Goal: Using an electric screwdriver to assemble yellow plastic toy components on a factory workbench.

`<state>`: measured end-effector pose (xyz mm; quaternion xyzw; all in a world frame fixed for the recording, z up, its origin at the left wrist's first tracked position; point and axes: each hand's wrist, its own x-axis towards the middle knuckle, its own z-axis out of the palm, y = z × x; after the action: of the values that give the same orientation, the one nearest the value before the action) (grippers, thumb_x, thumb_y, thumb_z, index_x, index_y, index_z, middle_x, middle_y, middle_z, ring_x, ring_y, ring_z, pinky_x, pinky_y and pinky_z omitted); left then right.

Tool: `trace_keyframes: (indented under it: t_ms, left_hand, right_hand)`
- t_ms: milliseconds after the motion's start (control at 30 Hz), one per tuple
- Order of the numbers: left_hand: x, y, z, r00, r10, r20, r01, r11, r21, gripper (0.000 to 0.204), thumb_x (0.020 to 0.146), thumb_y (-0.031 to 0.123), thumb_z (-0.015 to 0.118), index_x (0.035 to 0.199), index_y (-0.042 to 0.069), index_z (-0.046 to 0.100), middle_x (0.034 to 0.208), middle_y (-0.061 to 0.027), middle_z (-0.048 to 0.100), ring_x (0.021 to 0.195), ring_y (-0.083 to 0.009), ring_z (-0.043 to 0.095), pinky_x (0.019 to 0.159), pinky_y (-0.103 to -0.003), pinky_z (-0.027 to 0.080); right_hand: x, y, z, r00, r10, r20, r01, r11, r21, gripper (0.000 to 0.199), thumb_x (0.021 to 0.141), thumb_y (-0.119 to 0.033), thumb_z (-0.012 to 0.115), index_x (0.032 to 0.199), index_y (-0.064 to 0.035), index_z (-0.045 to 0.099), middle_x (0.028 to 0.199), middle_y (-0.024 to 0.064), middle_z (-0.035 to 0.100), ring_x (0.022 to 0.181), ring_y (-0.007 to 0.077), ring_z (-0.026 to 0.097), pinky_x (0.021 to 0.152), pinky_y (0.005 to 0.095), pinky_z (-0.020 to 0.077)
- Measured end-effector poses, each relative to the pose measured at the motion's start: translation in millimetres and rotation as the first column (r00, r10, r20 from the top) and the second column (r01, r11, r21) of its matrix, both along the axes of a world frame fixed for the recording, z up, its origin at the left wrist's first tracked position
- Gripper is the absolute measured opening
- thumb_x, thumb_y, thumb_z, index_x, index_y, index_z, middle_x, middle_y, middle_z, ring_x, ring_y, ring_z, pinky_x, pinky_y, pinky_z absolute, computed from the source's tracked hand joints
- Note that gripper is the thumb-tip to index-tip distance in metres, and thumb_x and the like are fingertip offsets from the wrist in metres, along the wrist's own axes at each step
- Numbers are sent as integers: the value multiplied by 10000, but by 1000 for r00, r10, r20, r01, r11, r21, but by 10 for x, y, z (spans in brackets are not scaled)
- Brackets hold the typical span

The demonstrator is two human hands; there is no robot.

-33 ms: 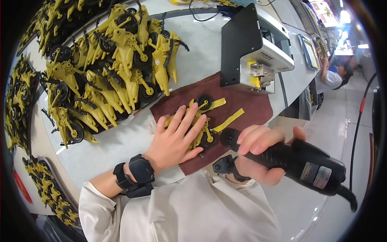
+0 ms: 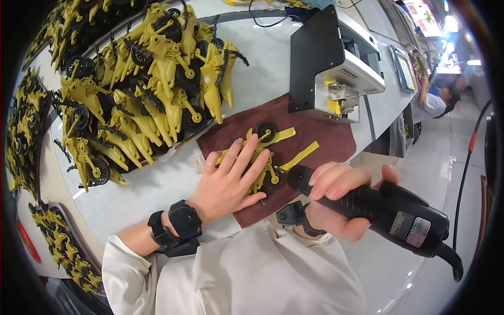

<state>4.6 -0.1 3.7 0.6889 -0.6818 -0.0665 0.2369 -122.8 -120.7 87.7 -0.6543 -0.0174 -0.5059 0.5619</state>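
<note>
Yellow toy motorbike [image 2: 260, 177] lies on the maroon cloth [image 2: 331, 142] under the left hand [image 2: 226, 181], spread flat. Beside the cloth, the right hand [image 2: 340, 181] grips a black corded tool [image 2: 396, 212]. Hardly anything moved; the bike stays steady.

black power tool [image 2: 379, 210]: two labels [image 2: 418, 232], print too small | white machine [image 2: 328, 73]: dark lettering [image 2: 352, 75], blurred

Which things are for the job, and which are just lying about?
For the job:
bike, under the left hand
tool, in the right hand
mat, under the bike
piled bikes, probably: they look alike
machine, maybe: nobody's touching it

Just lying about, it seems:
blue-edged frame
red thing, far left
</note>
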Motion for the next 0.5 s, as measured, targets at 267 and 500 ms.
trace_keyframes:
  t_ms: [267,500]
  left_hand:
    - [39,-7,-40,998,0,-64,0,1000,1,753,711,563,633,1294,112,475,1411,-147,367,1240,-306,396,954,-475,284]
    - [53,-22,-30,994,-35,-108,42,997,66,780,727,551,629,1330,97,432,1438,-140,316,1322,-325,295,1042,-526,227]
  right_hand:
    - [223,-26,-74,987,-150,-61,152,988,18,753,889,-489,512,1371,-15,181,744,112,521,503,217,509,483,346,430]
    - [364,-48,-99,930,-231,-287,271,956,110,763,867,-508,546,1333,-18,192,715,87,494,490,191,499,473,328,429]
